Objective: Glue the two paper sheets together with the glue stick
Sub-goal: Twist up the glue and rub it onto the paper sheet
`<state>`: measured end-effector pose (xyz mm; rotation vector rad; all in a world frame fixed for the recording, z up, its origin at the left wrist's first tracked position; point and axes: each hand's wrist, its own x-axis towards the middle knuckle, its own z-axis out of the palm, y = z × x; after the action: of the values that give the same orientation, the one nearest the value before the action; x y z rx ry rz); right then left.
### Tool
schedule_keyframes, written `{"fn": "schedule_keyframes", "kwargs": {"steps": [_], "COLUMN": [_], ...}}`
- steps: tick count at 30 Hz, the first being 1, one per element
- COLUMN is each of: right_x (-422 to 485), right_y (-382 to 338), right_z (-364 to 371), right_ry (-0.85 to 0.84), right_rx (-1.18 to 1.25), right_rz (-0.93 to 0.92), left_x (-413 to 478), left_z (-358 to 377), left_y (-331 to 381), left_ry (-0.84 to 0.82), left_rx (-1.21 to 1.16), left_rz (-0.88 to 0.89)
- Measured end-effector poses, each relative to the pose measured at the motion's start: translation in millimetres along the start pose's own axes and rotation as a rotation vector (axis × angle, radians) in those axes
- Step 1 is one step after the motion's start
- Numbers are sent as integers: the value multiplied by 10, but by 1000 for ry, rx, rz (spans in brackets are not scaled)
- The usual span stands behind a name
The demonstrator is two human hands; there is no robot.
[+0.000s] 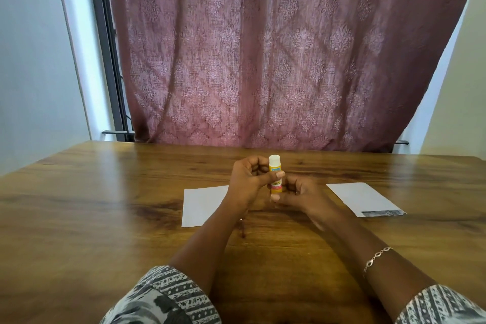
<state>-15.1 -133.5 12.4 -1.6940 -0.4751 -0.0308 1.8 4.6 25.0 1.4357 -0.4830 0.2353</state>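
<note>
A yellow glue stick (275, 166) with a white top stands upright above the middle of the table, held between both hands. My left hand (247, 181) grips its body, thumb across the label. My right hand (297, 194) pinches its lower end from the right. One white paper sheet (203, 205) lies flat to the left, partly hidden under my left wrist. A second white sheet (360, 198) lies to the right, with a dark printed strip along its near edge. The two sheets lie apart.
The wooden table (105, 205) stretches wide on both sides and toward me. A patterned maroon curtain (276, 55) hangs behind the far edge. A bracelet (377, 258) sits on my right wrist.
</note>
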Motion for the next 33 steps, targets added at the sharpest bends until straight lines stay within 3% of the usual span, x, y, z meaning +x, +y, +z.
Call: {"fn": "schedule_keyframes", "kwargs": {"steps": [6, 13, 17, 33], "right_x": [53, -3, 43, 30], "right_y": [51, 6, 44, 55], "right_z": [49, -33, -17, 20], "right_ry": [86, -33, 70, 26], "right_rx": [-106, 12, -17, -24], "right_rz": [20, 27, 38, 3], "left_x": [-4, -18, -7, 5], "left_z": [27, 18, 7, -20], "left_y": [-1, 15, 25, -20], "left_ry": [-7, -38, 25, 36], "left_rx": [9, -45, -27, -5], "left_rz": [0, -29, -16, 7]}}
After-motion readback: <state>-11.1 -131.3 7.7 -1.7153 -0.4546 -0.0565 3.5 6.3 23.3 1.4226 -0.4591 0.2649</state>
